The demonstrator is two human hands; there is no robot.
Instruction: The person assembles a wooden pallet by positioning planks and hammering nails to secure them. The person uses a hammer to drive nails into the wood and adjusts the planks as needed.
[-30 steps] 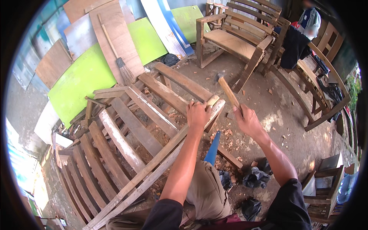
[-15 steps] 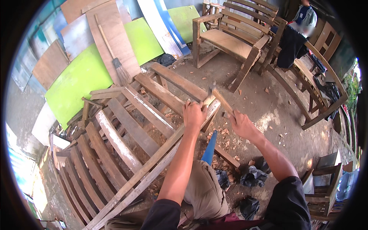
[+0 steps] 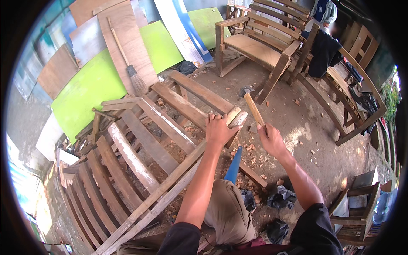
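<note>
My left hand is closed over a long wooden rail near its far end, its fingers curled across the top. That rail runs along the edge of a slatted wooden frame, against a second, paler beam. In my right hand is a hammer, gripped low on its wooden handle. Its dark head is up in the air, apart from the rail's end and a little to the right of it. Below the rail's end, a blue saw blade points upward beside my knee.
A wooden bench stands at the back, with another wooden frame to its right. A broom leans on boards along the left wall. Wood chips and black plastic bags litter the floor. A person is at the far right.
The hammer has lifted off the rail's end and swung up to the right with my right hand. My left hand keeps its hold on the rail. The person in the background has shifted.
</note>
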